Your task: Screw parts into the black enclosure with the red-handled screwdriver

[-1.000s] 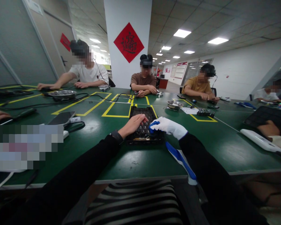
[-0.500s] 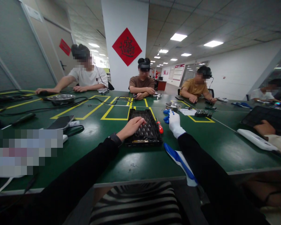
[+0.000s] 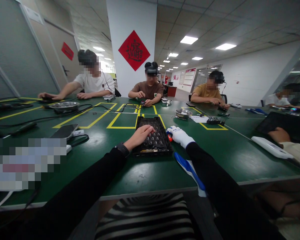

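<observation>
My left hand (image 3: 143, 135), bare and with a dark watch at the wrist, lies over the left side of a black rectangular casing (image 3: 156, 153). Its fingers are stretched out across the casing, whose inside shows several small light parts in rows. Just right of the casing, my right hand (image 3: 180, 135) wears a white and blue glove. Its fingers are wrapped round a red-handled screwdriver (image 3: 169, 137), most of which the glove hides. A second blue and white glove (image 3: 190, 168) lies by the table's front edge, below my right wrist.
A metal bowl (image 3: 183, 113) stands beyond my right hand, beside white paper (image 3: 199, 118) and dark parts (image 3: 215, 120). Another metal bowl (image 3: 65, 106), cables and a phone (image 3: 64, 131) are on the left. Several people sit around the green table (image 3: 230, 153).
My right hand has moved left and nearer to me, from open table onto the red screwdriver, and its fingers have closed round it. My left hand stays on the casing.
</observation>
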